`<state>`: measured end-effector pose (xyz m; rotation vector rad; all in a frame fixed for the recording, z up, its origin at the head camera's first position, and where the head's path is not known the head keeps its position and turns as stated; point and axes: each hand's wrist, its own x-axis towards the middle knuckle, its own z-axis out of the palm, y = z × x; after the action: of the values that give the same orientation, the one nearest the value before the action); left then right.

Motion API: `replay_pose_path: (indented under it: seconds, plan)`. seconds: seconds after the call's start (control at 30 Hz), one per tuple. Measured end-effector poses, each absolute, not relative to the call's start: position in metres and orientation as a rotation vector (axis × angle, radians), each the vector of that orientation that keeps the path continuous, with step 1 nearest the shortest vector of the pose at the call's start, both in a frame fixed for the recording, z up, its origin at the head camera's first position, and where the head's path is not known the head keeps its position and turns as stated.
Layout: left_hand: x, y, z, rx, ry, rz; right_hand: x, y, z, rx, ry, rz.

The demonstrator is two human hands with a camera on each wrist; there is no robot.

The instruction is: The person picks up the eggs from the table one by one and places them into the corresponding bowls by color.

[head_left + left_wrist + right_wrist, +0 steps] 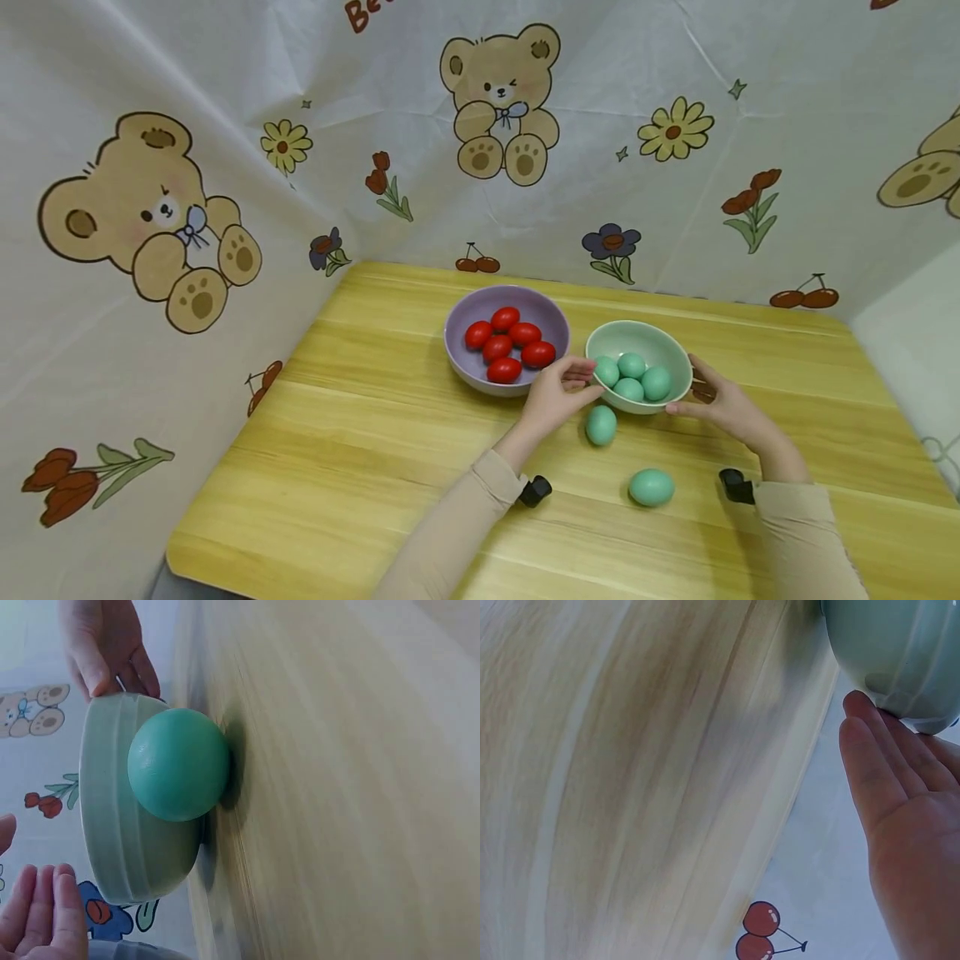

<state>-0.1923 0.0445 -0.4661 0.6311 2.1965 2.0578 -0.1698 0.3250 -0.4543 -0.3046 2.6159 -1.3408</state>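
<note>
A light green bowl (636,335) stands on the table with several green eggs (632,365) inside. My left hand (553,398) is at its left side, fingers extended; in the left wrist view the fingers (64,915) appear apart from the bowl (112,817). At the bowl's right side, my right hand (731,410) touches the wall with straight fingers (874,765), thumb spread toward the front. One loose green egg (601,426) lies just in front of the bowl. Another green egg (652,487) lies nearer me, between the forearms.
Left of the green bowl, a purple bowl (510,296) holds several red eggs (504,371), close to my left fingers. The wooden table (337,450) meets a white printed curtain (420,83) at the back and left. Black wrist mounts (536,492) stick out from both sleeves.
</note>
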Motion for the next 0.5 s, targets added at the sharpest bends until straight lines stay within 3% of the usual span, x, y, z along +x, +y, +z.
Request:
replay_pose_path:
  seconds: [0.5]
  plan:
    - [-0.167, 0.037, -0.489, 0.457, 2.171, 1.959, -0.169, 0.324, -0.451, -0.309, 2.611, -1.352]
